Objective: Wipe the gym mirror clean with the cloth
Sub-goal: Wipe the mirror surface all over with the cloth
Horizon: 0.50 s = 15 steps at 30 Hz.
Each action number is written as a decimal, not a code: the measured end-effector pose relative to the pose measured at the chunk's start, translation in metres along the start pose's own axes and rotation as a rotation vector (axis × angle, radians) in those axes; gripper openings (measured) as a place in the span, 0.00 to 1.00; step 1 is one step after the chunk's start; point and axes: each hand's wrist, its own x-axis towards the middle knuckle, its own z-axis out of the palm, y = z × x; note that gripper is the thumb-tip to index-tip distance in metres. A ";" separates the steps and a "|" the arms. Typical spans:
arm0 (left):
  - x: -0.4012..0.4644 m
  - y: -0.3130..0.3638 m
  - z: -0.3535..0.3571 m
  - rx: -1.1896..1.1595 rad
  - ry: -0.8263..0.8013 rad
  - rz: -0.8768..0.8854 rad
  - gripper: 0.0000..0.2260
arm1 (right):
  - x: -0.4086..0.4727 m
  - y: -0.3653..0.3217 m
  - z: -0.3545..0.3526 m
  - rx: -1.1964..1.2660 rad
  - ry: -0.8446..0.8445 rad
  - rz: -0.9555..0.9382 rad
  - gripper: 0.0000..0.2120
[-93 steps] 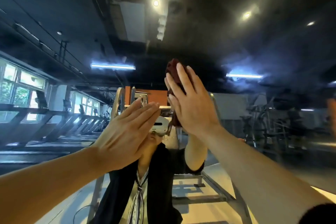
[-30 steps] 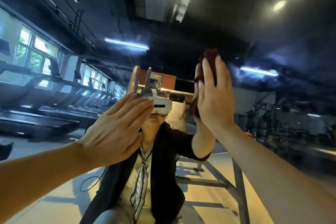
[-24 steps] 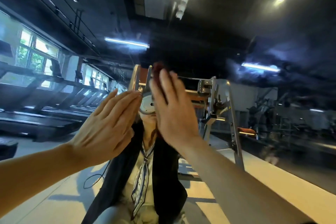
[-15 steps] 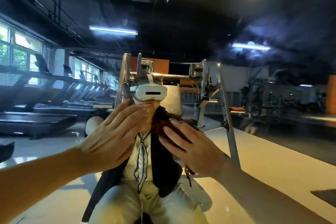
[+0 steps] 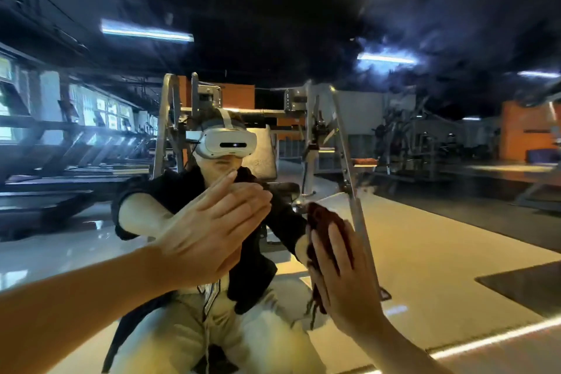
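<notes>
The dark red cloth sits at about four o'clock of centre, pressed flat against the mirror under the right hand, whose fingers are straight. The left hand, at about seven o'clock, lies open-palmed on the glass with nothing in it. The mirror shows the crouching person's reflection, treadmills at nine o'clock, a metal weight rack and ceiling strip lights.

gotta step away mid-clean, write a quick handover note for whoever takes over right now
Right hand: flat, fingers straight, pressing the dark red cloth against the mirror, low and right of centre.
Left hand: open, fingers straight, holds nothing, raised at the glass beside it.
Done: cannot tell which areas are clean; hazy smears show in the upper right.
Left: carry on wiping, then check the upper glass.
</notes>
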 end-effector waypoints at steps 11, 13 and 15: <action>0.074 0.038 0.031 -0.008 -0.015 -0.045 0.28 | 0.126 0.074 -0.035 0.183 0.217 0.279 0.26; 0.078 0.045 0.035 0.004 -0.009 -0.051 0.28 | 0.081 0.077 -0.023 0.107 0.151 0.146 0.25; 0.080 0.047 0.036 0.019 0.008 -0.055 0.28 | 0.023 0.086 -0.010 0.085 0.054 0.045 0.25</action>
